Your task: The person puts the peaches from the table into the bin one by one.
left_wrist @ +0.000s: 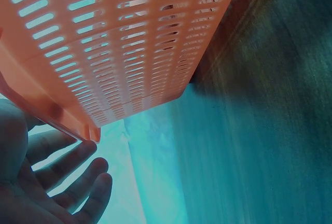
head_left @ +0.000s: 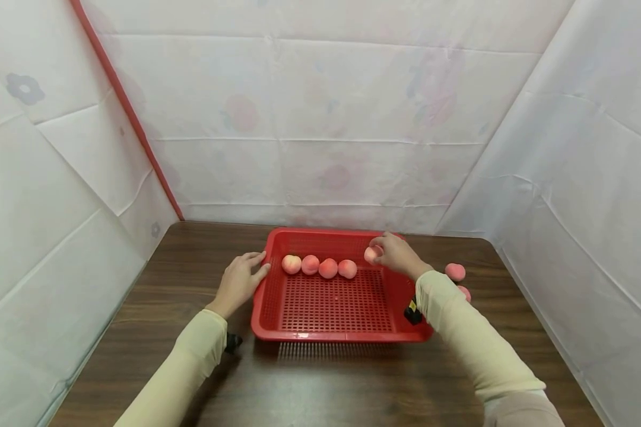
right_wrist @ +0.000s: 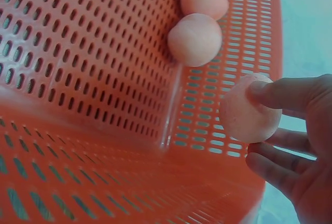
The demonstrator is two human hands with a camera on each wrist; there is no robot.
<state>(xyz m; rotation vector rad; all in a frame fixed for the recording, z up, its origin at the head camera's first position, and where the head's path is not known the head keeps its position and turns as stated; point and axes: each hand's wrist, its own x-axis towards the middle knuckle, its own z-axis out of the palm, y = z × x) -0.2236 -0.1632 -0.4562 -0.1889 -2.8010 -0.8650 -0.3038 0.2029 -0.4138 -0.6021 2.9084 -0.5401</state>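
So the right hand (head_left: pixel 397 254) pinches a peach (right_wrist: pixel 250 111) in its fingers, just right of the row (head_left: pixel 319 265); left hand (head_left: pixel 240 281) flat against the basket (head_left: pixel 331 332).

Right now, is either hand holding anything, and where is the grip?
The right hand pinches a peach by its sides, over the basket. The left hand holds nothing; its straight fingers rest against the basket's left rim.

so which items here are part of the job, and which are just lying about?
In play: red basket; held peach in right hand; four peaches in basket; two peaches on table; left hand against basket's rim.
Lying about: white sheeting; red pole.
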